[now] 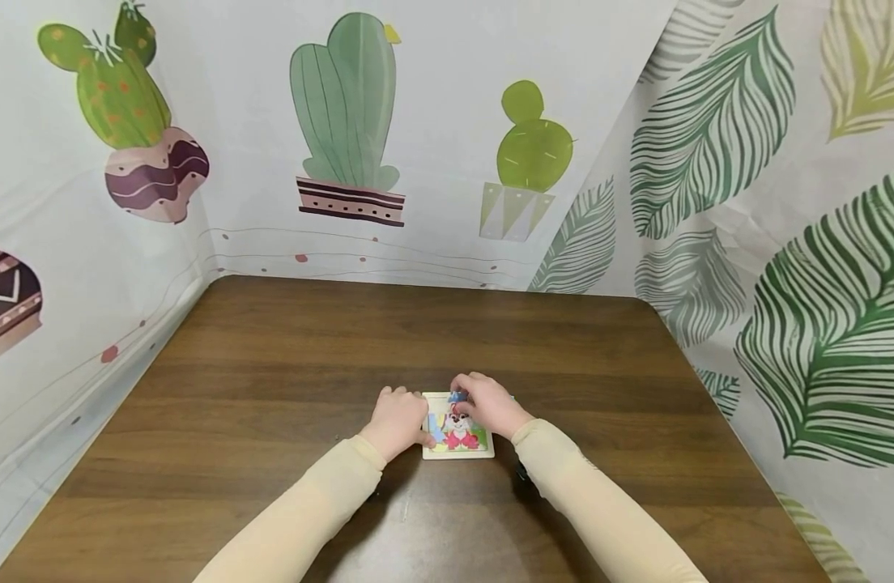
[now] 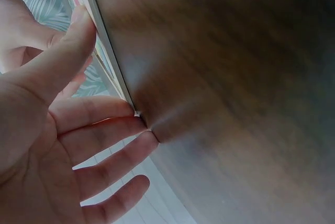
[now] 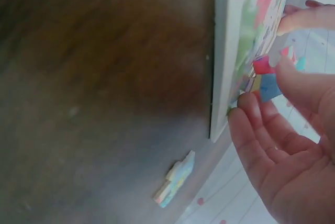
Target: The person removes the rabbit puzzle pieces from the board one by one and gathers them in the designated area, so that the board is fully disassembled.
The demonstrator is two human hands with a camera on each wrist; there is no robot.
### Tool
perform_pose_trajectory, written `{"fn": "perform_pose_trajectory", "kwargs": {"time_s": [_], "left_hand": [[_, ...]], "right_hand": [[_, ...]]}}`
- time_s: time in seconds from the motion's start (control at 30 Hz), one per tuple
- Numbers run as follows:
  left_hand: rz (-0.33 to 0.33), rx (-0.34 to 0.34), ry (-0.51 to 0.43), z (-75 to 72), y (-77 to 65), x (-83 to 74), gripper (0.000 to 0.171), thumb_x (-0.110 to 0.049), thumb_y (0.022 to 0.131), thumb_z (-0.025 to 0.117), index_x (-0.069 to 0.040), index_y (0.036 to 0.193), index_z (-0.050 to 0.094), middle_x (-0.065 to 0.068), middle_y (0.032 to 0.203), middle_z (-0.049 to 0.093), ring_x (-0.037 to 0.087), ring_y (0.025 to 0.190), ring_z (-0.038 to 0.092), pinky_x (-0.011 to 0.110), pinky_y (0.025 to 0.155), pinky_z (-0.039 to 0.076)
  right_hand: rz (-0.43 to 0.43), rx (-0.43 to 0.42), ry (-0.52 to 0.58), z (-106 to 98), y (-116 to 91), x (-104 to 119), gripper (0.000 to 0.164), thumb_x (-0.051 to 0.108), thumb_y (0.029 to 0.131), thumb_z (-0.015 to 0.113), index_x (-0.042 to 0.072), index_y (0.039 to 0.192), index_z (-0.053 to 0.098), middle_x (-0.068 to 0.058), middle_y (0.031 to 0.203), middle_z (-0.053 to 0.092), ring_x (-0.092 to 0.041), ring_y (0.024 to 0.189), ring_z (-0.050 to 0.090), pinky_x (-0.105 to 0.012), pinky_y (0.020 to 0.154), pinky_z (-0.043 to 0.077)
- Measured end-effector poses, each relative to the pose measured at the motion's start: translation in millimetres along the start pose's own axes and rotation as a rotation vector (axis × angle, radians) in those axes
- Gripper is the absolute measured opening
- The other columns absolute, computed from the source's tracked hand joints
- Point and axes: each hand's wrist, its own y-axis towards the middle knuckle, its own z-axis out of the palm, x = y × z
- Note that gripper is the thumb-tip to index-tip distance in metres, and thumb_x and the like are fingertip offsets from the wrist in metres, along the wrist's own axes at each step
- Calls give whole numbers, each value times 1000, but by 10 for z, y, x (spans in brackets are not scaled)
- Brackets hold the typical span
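Note:
A small jigsaw puzzle board (image 1: 457, 454) with a pale frame and a red-and-white cartoon animal picture lies on the table. My left hand (image 1: 398, 421) rests along its left side. In the left wrist view, the thumb (image 2: 78, 38) lies over the board's edge and the other fingers reach out nearly straight by the far corner. Over the upper part of the picture, my right hand (image 1: 488, 402) pinches a blue puzzle piece (image 3: 269, 87) with some pink beside it, between thumb and fingers. Its fingertips are right at the board's face.
A loose puzzle piece (image 3: 175, 179) lies on the brown wooden table (image 1: 330, 340) just past the board, seen in the right wrist view. A white cloth backdrop (image 1: 447, 146) printed with cacti and leaves stands behind and beside the table.

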Motion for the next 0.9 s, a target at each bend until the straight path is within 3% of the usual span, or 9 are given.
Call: {"fn": "perform_pose_trajectory", "kwargs": {"time_s": [0.17,0.47,0.9], "left_hand": [[-10,19,-4,9,-3,1,53,-60,64,76,-12,85,70,2,85,66,21,77,56,35,69,40],[0,7,7,-4,0,0,54,-60,63,76,-12,87,71,2,87,67,22,78,56,35,69,40],[1,9,1,0,-2,10,54,-60,63,76,-12,88,70,2,86,66,21,76,55,35,69,39]], "right_hand": [[-12,-30,23,13,30,-49,14,5,87,65,9,98,72,-2,88,66,-13,79,58,-31,77,51],[124,13,231,-38,87,-156,10,6,91,61,11,95,68,2,82,61,-11,74,52,-29,72,48],[147,32,240,-198,-36,-358,9,8,89,64,11,90,72,1,84,66,-13,72,53,-27,68,48]]}}
